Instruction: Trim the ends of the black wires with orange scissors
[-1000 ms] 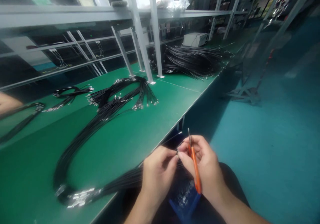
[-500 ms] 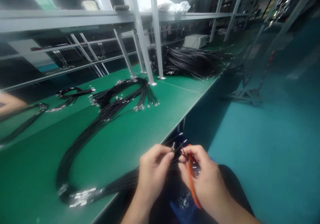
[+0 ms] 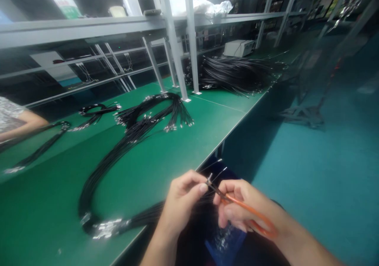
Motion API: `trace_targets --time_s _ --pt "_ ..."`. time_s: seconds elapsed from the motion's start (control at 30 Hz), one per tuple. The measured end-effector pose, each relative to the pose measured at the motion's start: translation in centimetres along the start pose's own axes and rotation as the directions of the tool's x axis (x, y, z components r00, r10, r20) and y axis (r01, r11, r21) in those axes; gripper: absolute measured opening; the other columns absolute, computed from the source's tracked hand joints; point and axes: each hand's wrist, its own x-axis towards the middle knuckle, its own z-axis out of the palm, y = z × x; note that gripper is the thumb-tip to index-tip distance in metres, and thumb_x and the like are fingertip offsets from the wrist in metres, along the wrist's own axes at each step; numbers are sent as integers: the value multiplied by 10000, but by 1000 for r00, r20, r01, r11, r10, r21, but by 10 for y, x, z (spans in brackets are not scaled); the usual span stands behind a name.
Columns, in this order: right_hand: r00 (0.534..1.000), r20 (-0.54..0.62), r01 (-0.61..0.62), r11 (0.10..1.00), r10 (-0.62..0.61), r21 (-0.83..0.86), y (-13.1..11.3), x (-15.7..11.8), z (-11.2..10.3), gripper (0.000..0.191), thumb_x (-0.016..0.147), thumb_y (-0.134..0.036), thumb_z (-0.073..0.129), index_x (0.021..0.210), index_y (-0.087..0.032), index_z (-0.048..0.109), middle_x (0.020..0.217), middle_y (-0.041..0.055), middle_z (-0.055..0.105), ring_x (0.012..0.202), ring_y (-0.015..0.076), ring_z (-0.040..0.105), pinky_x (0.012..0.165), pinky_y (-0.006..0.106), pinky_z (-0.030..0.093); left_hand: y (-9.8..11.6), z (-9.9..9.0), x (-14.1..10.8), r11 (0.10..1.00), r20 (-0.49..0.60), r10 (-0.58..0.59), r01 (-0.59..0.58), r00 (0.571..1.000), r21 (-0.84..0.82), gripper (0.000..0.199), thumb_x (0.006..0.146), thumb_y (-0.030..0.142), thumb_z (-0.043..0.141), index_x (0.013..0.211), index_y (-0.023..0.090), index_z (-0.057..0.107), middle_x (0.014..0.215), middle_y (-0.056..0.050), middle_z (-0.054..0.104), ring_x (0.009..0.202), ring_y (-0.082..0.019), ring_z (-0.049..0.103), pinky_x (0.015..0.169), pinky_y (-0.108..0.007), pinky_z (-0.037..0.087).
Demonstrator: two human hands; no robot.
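While the left hand [image 3: 182, 197] pinches a connector [image 3: 210, 176], the right hand [image 3: 251, 195] grips cutters [image 3: 245, 206] pointed at it.

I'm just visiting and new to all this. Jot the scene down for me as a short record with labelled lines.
Left hand: pinching a small shiny piece between thumb and finger; hand
Right hand: holding an orange-handled tool, its tip close to the left fingertips; hand
Near bundle: black cables curving across the green bench and over its edge
Farther along: larger cable pile, pale box behind
Other people: one forearm, far left
Unclear: whether tool touches piece
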Motion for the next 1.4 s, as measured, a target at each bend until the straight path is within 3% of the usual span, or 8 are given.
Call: trace_targets --time_s 0.43,0.67,0.83,0.9,1.03,1.13,1.2,1.4 --pt "995 -46 -97 989 92 -113 1 1 0 239 715 -303 704 825 -164 543 524 -27 640 268 26 392 272 110 272 -5 -1 1 1000 25 13 -14 1000 9 92 805 228 643 746 158 653 715 -7 584 685 -125 506 653 -224 397" --pt "981 -164 -149 952 107 -267 -5 -15 3 192 648 -132 680 790 -172 557 556 -40 609 474 85 555 366 116 358 -8 -1 0 987 -43 81 -74 996 144 53 786 220 663 761 174 666 749 -12 617 716 -141 549 675 -239 421" --pt "970 -244 -92 957 23 -275 -12 -22 -5 176 691 -186 657 795 -175 516 533 -36 606 354 32 385 345 137 273 -8 8 1 915 -61 238 -202 969 350 47 798 187 644 757 187 666 735 -10 635 698 -143 579 661 -244 432" --pt "948 -317 -46 967 -37 -250 -13 -23 -10 198 709 -246 666 816 -178 514 537 -31 606 336 25 346 344 150 239 -12 17 0 879 -26 253 -218 967 424 62 803 166 628 767 193 671 739 -13 645 697 -145 590 653 -245 439" --pt "845 -492 83 960 -209 -267 -15 -24 -19 334 686 -362 731 897 -182 544 582 -24 606 391 51 397 391 180 274 -21 25 -1 779 241 107 -232 965 583 111 794 155 626 818 235 699 788 -1 667 724 -145 609 647 -229 447" --pt "752 -572 125 923 -328 -365 -15 -20 -21 344 654 -327 777 896 -195 570 634 -35 596 502 83 486 478 204 361 -25 13 12 654 75 66 -100 995 750 112 851 204 559 848 231 668 827 4 662 762 -135 606 693 -221 444" --pt "727 -563 176 899 -393 -400 -15 -16 -21 332 656 -316 780 892 -205 573 668 -33 600 567 103 525 545 226 408 -27 2 26 550 -63 74 12 995 835 115 862 217 528 832 219 639 811 -6 644 742 -149 592 678 -245 434" --pt "639 -594 330 872 -488 -362 -19 -7 -17 298 702 -318 753 916 -230 566 673 -37 608 569 116 538 574 258 455 -40 8 65 466 -50 59 17 997 885 115 657 99 649 682 194 590 797 -51 612 834 -244 567 682 -312 404"
